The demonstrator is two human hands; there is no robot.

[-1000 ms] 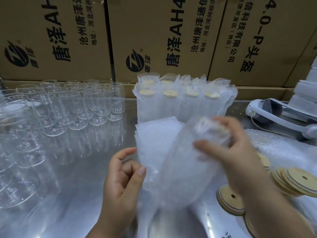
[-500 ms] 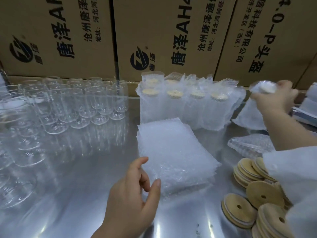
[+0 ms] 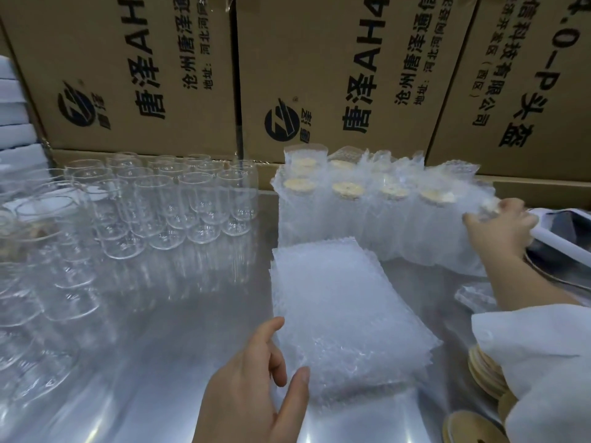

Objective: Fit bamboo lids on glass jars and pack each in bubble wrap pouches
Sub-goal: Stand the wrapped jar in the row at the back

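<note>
Packing step: your right hand (image 3: 499,227) grips a wrapped jar (image 3: 471,251) at the end of the packed row (image 3: 351,215); left hand (image 3: 256,388) relaxed, empty, beside the pouches (image 3: 345,308). Next likely needs an empty jar (image 3: 153,203) and lid (image 3: 473,430).

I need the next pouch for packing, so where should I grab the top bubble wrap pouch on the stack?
Probably pinch the top pouch at its near left corner, coming from the left, where the left hand is. The stack lies flat, and its fanned edges there let a thumb lift just one sheet.
</note>
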